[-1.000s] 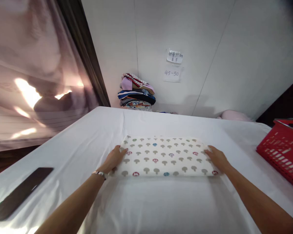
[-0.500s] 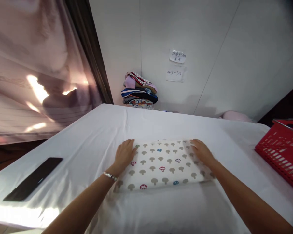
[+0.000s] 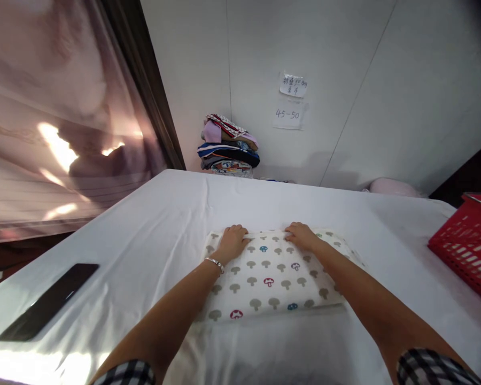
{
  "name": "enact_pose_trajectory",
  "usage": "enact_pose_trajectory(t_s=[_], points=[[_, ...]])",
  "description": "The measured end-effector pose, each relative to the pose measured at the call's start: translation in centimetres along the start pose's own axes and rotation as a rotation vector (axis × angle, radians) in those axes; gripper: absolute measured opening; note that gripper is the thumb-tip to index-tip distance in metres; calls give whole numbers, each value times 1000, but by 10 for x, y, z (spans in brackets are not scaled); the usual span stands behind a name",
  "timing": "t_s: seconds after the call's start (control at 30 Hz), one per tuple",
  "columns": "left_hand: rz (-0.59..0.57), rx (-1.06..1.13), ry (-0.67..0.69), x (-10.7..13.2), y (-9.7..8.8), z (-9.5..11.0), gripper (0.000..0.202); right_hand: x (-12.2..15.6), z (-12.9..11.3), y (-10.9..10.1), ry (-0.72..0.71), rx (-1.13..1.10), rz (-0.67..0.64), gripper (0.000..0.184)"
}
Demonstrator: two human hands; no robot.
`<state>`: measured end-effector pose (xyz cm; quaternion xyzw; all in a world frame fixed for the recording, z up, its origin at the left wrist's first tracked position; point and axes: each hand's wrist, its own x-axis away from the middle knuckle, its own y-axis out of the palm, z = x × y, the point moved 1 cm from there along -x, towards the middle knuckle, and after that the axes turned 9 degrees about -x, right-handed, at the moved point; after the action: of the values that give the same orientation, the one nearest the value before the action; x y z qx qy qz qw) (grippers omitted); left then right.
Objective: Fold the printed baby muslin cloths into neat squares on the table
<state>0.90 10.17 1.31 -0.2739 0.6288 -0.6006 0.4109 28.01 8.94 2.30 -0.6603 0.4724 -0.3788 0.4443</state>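
Note:
A white cloth [image 3: 260,272] printed with grey, blue, red and green mushrooms lies folded into a wide flat strip in front of me. At its far edge, left of the middle, my left hand [image 3: 233,243] has its fingers curled over the fabric; a silver bracelet [image 3: 215,263] circles that wrist. My right hand [image 3: 302,236] grips the same edge a short way to the right, fingers bent and the thumb towards the left hand. Both sets of fingertips are partly hidden at the fold.
The cloth rests on a white-covered table [image 3: 176,214]. A dark flat slab [image 3: 50,299] lies to the left. At the right edge stands a red plastic basket [image 3: 468,240]. Folded textiles [image 3: 229,147] are stacked beyond the far edge, against the wall, under two paper notes [image 3: 291,101].
Both hands have moved inward along the far edge, from the cloth's two far corners towards its middle. The cloth stays in about the same place.

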Motion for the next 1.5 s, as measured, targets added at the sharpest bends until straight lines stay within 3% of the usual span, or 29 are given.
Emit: enact_pose_trajectory(t_s=[0.17, 0.3, 0.47, 0.57, 0.63, 0.77, 0.87, 0.97, 1.1, 1.2, 1.3, 1.5], points=[[60, 61, -89, 3, 4, 2, 12, -1, 0, 0, -11, -12, 33, 14], [72, 44, -172, 5, 9, 4, 17, 2, 4, 13, -11, -46, 166, 17], [46, -47, -171, 3, 7, 7, 24, 3, 10, 25, 9, -73, 223, 24], [84, -94, -114, 8, 5, 14, 29, 9, 1, 26, 34, -60, 240, 34], [103, -97, -43, 16, 7, 20, 35, 16, -13, 30, 3, -49, 222, 45], [41, -70, -3, 32, 17, 28, 56, 26, -44, 44, -117, -47, 57, 60], [13, -56, -10, 36, 21, 27, 59, 29, -48, 45, -109, -60, 11, 63], [14, -52, -5, 35, 21, 25, 59, 40, -19, 35, -56, -51, 8, 66], [10, -56, 2, 32, 18, 26, 58, 82, 57, 16, 283, 53, 81, 59], [2, -57, 1, 32, 16, 27, 57, 110, 97, 11, 377, 116, 143, 56], [-3, -49, -14, 32, 16, 27, 56, 116, 106, 13, 369, 129, 156, 56], [-28, -45, 4, 26, 10, 28, 54, 108, 90, 4, 373, 92, 142, 54]])
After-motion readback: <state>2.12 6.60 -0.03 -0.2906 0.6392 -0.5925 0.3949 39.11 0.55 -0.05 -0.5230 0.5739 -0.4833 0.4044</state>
